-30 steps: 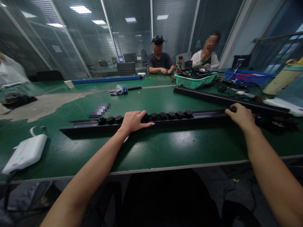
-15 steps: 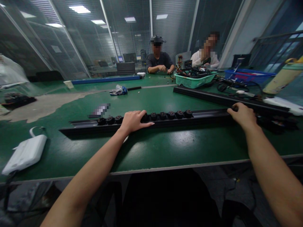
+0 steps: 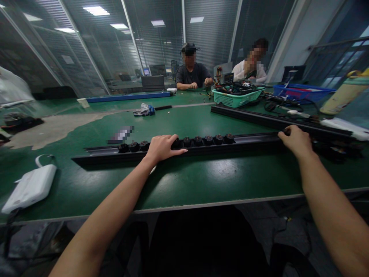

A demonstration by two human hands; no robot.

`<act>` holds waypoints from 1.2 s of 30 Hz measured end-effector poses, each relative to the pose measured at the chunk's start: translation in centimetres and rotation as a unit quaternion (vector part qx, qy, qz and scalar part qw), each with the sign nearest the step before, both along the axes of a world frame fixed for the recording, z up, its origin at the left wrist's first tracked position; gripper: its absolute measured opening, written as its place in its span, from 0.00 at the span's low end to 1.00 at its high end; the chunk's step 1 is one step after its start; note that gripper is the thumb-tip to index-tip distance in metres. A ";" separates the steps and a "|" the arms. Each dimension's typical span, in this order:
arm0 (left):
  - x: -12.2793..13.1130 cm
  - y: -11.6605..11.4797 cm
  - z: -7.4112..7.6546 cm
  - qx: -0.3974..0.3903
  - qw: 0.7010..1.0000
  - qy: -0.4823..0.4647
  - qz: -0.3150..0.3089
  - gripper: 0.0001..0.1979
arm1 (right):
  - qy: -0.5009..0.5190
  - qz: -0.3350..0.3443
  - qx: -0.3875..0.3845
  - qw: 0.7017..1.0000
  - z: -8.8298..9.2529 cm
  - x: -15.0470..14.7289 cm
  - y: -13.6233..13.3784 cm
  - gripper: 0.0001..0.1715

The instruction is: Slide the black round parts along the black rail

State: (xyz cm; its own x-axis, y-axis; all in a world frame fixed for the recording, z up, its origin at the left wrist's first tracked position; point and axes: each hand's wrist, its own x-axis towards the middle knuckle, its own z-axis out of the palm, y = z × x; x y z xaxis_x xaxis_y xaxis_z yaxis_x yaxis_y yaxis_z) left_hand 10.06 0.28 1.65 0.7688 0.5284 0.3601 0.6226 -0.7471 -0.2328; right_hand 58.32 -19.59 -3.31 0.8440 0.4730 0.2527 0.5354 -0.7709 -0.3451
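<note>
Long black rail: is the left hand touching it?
Touching. The head view shows the left hand lying palm-down on the long black rail, fingers across it.

black rail [image 3: 253, 141], green table [image 3: 201, 181], teal basket [image 3: 235, 100]

The left hand [image 3: 161, 148] and right hand [image 3: 294, 140] rest on a long black rail [image 3: 253, 140].

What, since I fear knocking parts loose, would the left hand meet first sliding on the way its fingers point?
Probably the round black parts in the rail, just beyond the left hand; depth is unclear.
</note>
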 end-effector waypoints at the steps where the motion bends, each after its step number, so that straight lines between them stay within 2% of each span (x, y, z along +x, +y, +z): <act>1: 0.0 0.0 0.0 0.001 1.000 0.000 -0.001 0.40 | -0.004 0.002 0.003 1.000 -0.1 0.1 0.0 0.29; 9: 0.0 0.0 -0.1 0.004 1.000 0.001 0.007 0.40 | -0.013 0.006 0.027 1.000 -0.5 0.5 0.0 0.28; 22: 0.1 0.1 -0.2 0.000 1.000 -0.012 0.001 0.40 | 0.011 -0.010 0.012 1.000 0.3 -0.5 -0.1 0.31; 36: 0.1 0.2 -0.2 0.008 1.000 -0.006 -0.004 0.40 | -0.007 0.006 0.025 1.000 -0.2 0.4 0.0 0.27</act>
State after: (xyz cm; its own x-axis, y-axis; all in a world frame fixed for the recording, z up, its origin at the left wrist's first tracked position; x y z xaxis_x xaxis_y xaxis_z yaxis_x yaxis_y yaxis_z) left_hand 10.18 0.44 1.48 0.7691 0.5164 0.3767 0.6189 -0.7489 -0.2370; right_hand 58.68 -19.57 -3.48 0.8349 0.4697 0.2870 0.5491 -0.7468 -0.3752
